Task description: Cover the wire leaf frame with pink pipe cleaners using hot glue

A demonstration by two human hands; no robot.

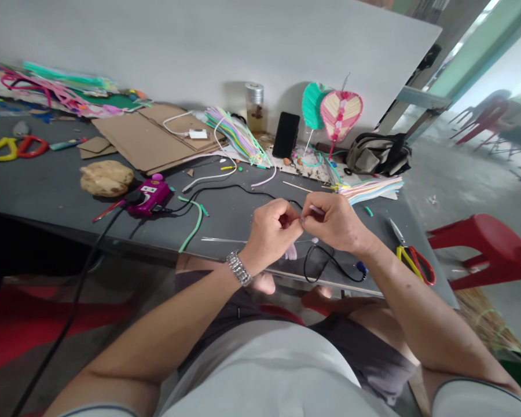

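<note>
One lidded jar (pixel 253 103) holds dark pieces (pixel 259 112); left hand (pixel 272 227) pinched narrow, right hand (pixel 333 225) gripping a lilac strip (pixel 316 209).

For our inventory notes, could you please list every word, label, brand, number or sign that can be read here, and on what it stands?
No text can be read.
Purple socket block: any markings are too small to read.
White cable block: any markings likewise too small.

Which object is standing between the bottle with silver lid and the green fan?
In the head view, a black phone stands on end between the bottle and the green fan.
</note>
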